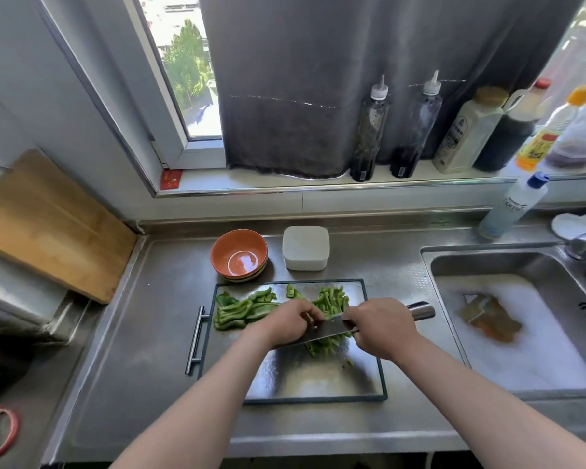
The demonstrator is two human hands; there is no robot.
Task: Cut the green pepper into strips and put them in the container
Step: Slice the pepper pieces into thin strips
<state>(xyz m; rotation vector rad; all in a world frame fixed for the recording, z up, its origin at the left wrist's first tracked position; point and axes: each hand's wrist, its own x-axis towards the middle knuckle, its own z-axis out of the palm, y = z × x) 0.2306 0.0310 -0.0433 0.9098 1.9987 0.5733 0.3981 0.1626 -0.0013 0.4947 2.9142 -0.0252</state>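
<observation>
The right hand (383, 324) grips the steel handle of a broad knife (322, 333), whose blade lies across the green pepper (318, 348) on the steel cutting board (318, 380). The left hand (291, 321), fingers curled, holds the pepper down against the blade. Cut strips (237, 312) lie heaped along the board's far side. The white container (306, 248) (lid on) stands on the worktop (142, 316) just behind the board, beside stacked orange bowls (239, 257).

Daylight from the window (183, 69) glares off the metal cutting board (301, 377); frame edges bend and blur.
</observation>
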